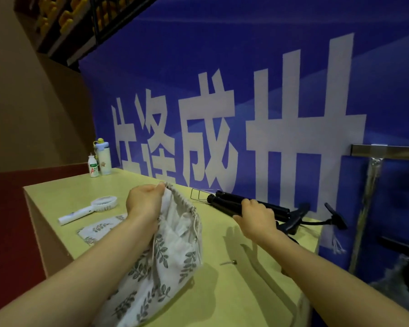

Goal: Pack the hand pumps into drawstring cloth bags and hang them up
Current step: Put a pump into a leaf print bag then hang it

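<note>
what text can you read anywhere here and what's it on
"成": third of four big white characters on the blue banner; the other three are partly hidden and cannot be read for sure.
"AD": red letters on the small white bottle; its green label is too small to read.
Tall bottle and white fan: marks too blurred to read.

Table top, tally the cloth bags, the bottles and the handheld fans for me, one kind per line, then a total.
Cloth bags: 2
Bottles: 2
Handheld fans: 1
Total: 5
</note>
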Available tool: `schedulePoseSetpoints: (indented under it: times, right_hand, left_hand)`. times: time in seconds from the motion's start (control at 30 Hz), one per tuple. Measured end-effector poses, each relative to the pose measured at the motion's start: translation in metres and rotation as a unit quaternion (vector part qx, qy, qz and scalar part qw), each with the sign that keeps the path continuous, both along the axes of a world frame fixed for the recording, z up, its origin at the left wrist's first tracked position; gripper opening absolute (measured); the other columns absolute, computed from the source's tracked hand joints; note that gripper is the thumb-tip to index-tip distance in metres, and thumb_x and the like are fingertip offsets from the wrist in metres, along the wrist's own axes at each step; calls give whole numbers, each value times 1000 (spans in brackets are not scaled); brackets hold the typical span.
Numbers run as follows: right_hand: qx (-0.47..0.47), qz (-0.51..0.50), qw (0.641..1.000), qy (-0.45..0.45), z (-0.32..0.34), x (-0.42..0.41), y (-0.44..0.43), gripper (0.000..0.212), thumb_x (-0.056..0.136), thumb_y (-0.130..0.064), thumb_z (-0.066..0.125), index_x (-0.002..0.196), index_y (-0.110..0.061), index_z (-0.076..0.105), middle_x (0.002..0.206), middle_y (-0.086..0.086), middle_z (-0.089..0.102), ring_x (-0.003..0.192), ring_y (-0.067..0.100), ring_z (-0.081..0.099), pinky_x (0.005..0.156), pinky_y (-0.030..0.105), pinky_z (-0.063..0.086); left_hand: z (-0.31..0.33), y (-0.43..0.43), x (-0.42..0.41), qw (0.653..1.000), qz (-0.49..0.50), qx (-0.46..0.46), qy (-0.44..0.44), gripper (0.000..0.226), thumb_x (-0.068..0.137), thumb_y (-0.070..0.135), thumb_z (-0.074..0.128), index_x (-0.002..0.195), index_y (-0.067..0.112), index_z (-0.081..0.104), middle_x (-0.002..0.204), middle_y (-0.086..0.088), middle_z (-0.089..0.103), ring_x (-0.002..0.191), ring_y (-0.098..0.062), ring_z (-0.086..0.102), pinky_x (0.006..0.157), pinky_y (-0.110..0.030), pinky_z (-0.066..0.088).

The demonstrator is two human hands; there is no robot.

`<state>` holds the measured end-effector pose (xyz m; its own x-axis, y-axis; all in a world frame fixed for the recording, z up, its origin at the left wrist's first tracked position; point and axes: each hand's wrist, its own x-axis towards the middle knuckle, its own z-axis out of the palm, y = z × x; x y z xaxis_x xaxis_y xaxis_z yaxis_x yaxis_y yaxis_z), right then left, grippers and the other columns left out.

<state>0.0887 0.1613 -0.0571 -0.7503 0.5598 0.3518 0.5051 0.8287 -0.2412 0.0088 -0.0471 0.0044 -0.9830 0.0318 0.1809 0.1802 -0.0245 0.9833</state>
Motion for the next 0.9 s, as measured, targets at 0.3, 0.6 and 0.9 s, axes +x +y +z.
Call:
schedulePoseSetpoints:
  times: [0.3, 0.6, 0.9]
  right_hand:
    - [9, -83, 994, -69, -31, -29, 54, 31, 95, -37, 45, 114, -15, 54, 113, 7, 62, 106, 27, 56, 93, 40, 36]
    - [35, -100, 993, -53, -47, -32, 69, 22, 93, -34, 51, 101, -17, 62, 92, 2, 64, 87, 21, 60, 80, 34, 42]
    - [27, 15, 998, 63, -5, 0, 42, 36, 92, -50, 47, 105, -19, 57, 89, -3, 63, 80, 15, 60, 86, 34, 46]
  left_hand:
    - [-39, 9, -34, 999, 17, 9, -49, 18, 91, 22, 60, 79, 7, 61, 83, -15, 59, 80, -27, 54, 81, -40, 47]
    - [-48, -20, -49, 996, 29, 13, -79, 16, 89, 25, 62, 85, 10, 67, 103, -19, 69, 99, -36, 63, 98, -51, 48]
    - [-29, -44, -39, 997, 43, 0, -60, 17, 92, 26, 56, 93, 10, 62, 103, -16, 65, 102, -36, 59, 100, -51, 45]
